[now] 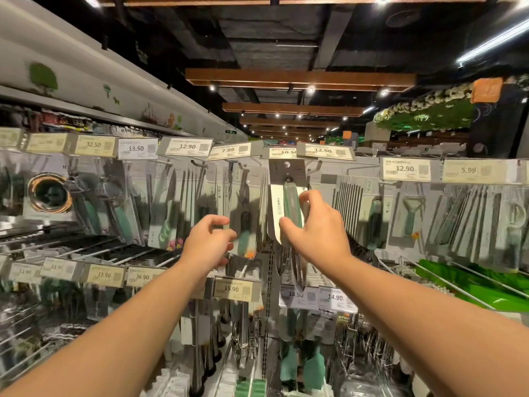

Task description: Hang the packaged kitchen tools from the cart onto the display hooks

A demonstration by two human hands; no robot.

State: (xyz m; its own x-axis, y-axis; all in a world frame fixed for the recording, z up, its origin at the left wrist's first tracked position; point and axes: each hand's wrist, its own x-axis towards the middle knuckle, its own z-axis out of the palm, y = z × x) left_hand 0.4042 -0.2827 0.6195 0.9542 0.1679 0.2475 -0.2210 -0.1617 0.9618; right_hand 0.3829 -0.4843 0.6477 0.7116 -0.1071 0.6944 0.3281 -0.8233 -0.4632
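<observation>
My right hand (315,226) grips a packaged kitchen tool (287,200) with a green handle on a white card. The card's top hole sits at the display hook (287,179) under the 10.50 price tag. The tool's metal end hangs below my hand. My left hand (207,243) is raised just left of it, fingers curled, in front of a hanging pack of scissors (244,213); whether it touches that pack I cannot tell. The cart is out of view.
Rows of hooks carry packaged utensils (169,204) to the left and right, each under a price tag (187,146). A lower row of hooks and tags (233,288) hangs beneath my arms. Green items (469,282) lie on a shelf at the right.
</observation>
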